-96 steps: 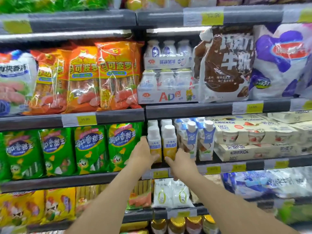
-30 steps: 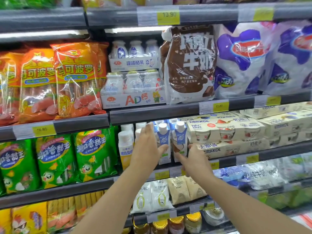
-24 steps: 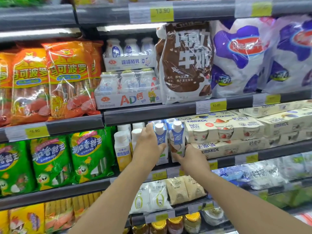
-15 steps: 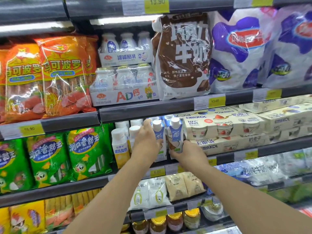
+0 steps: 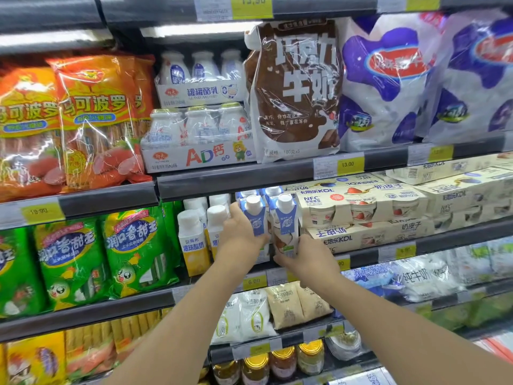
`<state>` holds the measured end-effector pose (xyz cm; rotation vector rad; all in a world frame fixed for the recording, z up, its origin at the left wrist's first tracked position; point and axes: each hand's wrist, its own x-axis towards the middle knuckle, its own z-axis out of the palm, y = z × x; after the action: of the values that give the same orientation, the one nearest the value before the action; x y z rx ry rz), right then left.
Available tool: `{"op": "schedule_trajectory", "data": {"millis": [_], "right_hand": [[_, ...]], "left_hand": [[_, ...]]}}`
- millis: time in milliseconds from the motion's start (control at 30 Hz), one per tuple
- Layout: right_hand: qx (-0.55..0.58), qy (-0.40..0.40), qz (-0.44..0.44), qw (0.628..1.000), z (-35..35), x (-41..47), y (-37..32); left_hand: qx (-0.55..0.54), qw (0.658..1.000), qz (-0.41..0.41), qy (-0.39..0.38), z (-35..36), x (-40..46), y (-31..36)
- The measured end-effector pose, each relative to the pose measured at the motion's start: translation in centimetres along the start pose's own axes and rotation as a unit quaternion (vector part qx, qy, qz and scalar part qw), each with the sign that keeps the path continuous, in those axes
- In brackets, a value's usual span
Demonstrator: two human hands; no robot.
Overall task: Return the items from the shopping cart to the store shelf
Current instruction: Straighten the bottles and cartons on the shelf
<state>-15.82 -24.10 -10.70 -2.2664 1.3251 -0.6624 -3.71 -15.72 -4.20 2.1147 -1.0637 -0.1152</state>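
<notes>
Two blue-and-white drink cartons with white caps stand side by side on the middle shelf (image 5: 361, 259). My left hand (image 5: 240, 236) wraps the left carton (image 5: 256, 218) from its left side. My right hand (image 5: 306, 258) holds the base of the right carton (image 5: 286, 223), which shows a coconut picture. Both cartons are upright and touch each other. More cartons of the same kind stand behind them, mostly hidden.
White bottles with yellow labels (image 5: 193, 243) stand just left of my left hand. Cream multipack yoghurt boxes (image 5: 361, 207) sit stacked to the right. Green snack bags (image 5: 133, 251) fill the left. The shelf above carries a brown milk bag (image 5: 297, 90) and bottle packs (image 5: 200, 134).
Both hands moved from the yellow-label bottles rightward to the blue cartons and closed on them. The view shifted right and drew closer to the shelf.
</notes>
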Motion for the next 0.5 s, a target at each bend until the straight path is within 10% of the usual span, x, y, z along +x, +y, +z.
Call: {"op": "schedule_trajectory", "data": {"millis": [500], "right_hand": [[-0.009,0.015,0.018,1.000,0.5,0.4,0.1]], "left_hand": [[0.044,0.999,-0.029,0.009,1.9,0.0,-0.4]]}}
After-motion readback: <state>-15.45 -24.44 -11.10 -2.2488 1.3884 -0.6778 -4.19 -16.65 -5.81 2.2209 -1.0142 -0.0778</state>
